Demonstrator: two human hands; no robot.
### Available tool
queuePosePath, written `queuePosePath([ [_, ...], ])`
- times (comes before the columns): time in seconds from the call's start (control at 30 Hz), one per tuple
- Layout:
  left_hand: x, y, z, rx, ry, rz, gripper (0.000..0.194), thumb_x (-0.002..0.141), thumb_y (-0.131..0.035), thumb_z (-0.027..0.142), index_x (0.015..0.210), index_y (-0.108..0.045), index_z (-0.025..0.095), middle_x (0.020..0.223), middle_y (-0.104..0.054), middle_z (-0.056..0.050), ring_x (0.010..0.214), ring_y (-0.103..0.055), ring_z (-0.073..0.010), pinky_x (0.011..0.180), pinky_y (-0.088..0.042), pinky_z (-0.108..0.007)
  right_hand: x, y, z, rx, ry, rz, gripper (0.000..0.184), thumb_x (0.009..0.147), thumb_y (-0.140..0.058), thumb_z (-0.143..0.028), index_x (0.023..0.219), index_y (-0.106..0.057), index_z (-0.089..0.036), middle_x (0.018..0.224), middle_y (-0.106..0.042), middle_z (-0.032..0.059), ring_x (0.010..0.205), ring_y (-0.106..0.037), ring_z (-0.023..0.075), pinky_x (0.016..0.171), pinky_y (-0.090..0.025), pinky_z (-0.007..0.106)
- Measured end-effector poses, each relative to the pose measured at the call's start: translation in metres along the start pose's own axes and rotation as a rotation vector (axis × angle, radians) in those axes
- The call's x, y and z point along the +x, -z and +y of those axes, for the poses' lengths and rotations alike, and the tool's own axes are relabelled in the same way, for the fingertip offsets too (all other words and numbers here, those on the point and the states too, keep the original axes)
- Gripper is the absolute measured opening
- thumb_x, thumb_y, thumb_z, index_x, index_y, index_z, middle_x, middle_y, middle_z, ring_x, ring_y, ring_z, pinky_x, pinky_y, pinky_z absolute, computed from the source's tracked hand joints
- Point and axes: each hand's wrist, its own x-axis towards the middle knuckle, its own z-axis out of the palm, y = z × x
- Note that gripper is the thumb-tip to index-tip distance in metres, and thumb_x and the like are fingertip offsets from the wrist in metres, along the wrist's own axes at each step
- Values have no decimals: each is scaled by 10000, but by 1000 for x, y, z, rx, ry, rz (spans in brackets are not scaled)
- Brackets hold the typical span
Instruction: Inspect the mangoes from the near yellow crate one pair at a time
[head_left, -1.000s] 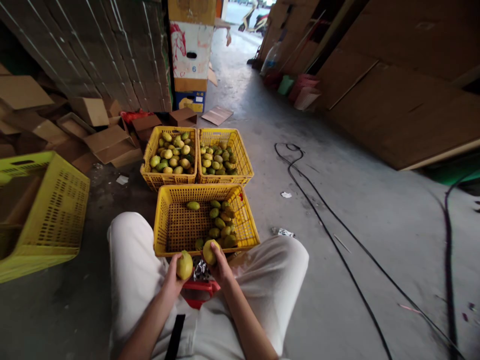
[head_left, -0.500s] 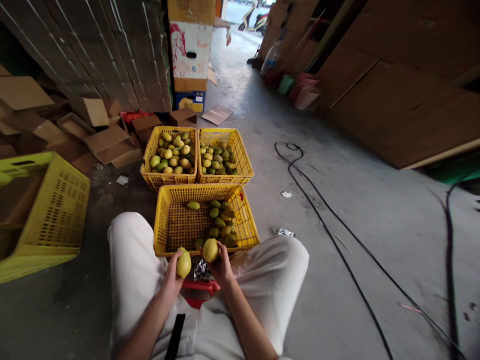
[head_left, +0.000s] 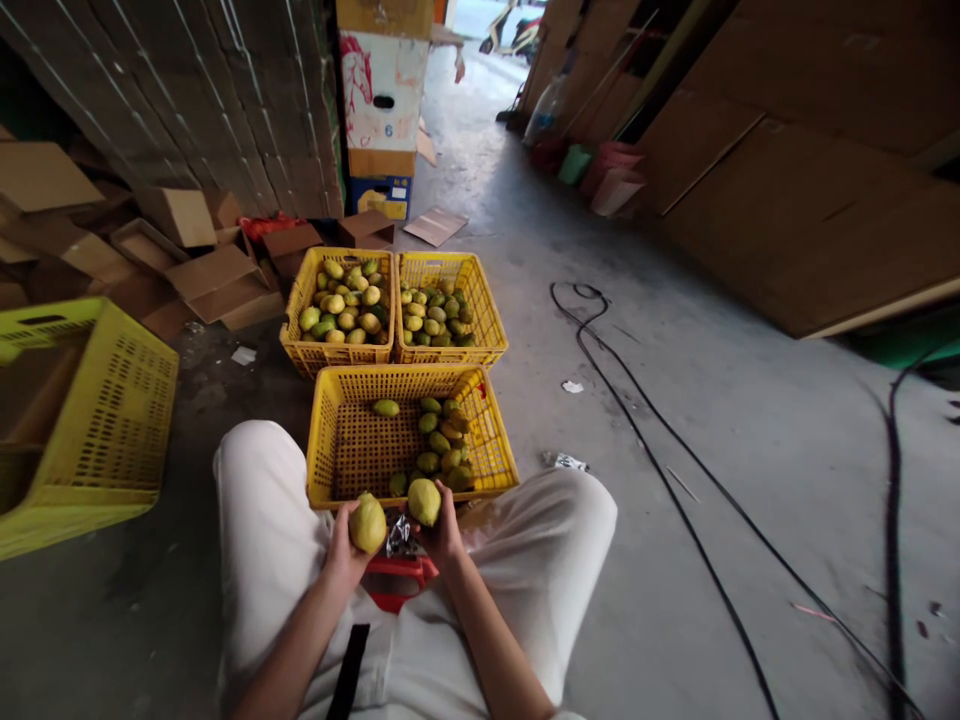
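Observation:
My left hand (head_left: 343, 550) is closed around a yellow-green oval fruit (head_left: 368, 524), which looks like a small mango or papaya. Another such fruit (head_left: 424, 502), rounder from this angle, is gripped in my right hand (head_left: 444, 530). Both fruits are held side by side, a little apart, above my lap. Just beyond them stands a yellow plastic crate (head_left: 352, 470). Several greener fruits (head_left: 440, 442) lie along its right side, and a single green fruit (head_left: 386, 408) rests near its back wall.
Two more yellow crates, left (head_left: 300, 345) and right (head_left: 491, 325), hold more fruit behind. A larger yellow crate (head_left: 135, 400) stands at left, near cardboard boxes (head_left: 217, 280). Black cable (head_left: 645, 430) crosses the floor at right. A red object (head_left: 397, 590) shows between my legs.
The fruit in my left hand has turned slightly, showing a broader side. The one in my right hand has shifted a little. Both stay held.

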Motion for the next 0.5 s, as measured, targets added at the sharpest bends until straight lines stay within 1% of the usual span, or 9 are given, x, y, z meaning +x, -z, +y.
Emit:
queuePosePath([
  [0.1, -11, -9, 4, -14, 9, 38, 110, 970, -683, 312, 1025, -618, 242, 1011, -682, -66, 810, -713, -189, 632, -646, -270, -1, 0, 0, -22, -23, -46, 518, 864, -754, -694, 756, -593, -214, 556, -632, -8, 357, -375, 64, 349, -236, 164],
  [0.17, -18, -13, 7, -24, 7, 49, 87, 977, -672, 302, 1018, -618, 248, 989, -683, -53, 783, -704, -185, 605, -636, -264, 0, 1, 1, -33, -33, -49, 538, 870, -738, -711, 736, -574, -216, 525, -589, -25, 349, -308, 48, 346, -194, 160],
  [0.23, -22, -14, 9, -31, 18, 55, 103, 970, -683, 304, 1037, -629, 248, 985, -693, -56, 809, -722, -203, 597, -640, -272, 1, 1, 2, -17, -13, -23, 527, 867, -746, -706, 755, -587, -216, 542, -587, -28, 366, -340, 57, 352, -229, 164],
  [0.33, -22, -12, 10, -27, 24, 27, 195, 914, -761, 303, 1060, -645, 245, 989, -711, -68, 904, -770, -250, 625, -668, -297, 2, 0, 1, 9, 37, 32, 495, 863, -753, -691, 796, -604, -224, 597, -621, -19, 427, -476, 102, 391, -358, 193],
  [0.4, -17, -9, 9, -20, 16, 12, 219, 892, -791, 304, 1048, -648, 248, 992, -718, -73, 947, -785, -269, 638, -676, -305, 3, -1, 1, 6, 49, 54, 473, 865, -752, -675, 808, -609, -228, 615, -637, -13, 469, -538, 127, 423, -416, 211],
  [0.5, -6, -1, 4, 9, -11, -6, 214, 902, -781, 332, 1039, -638, 253, 1007, -716, -70, 979, -789, -266, 648, -676, -297, 2, 0, 4, -18, 64, 46, 418, 832, -813, -614, 873, -660, -226, 661, -682, -12, 513, -579, 139, 458, -453, 222],
])
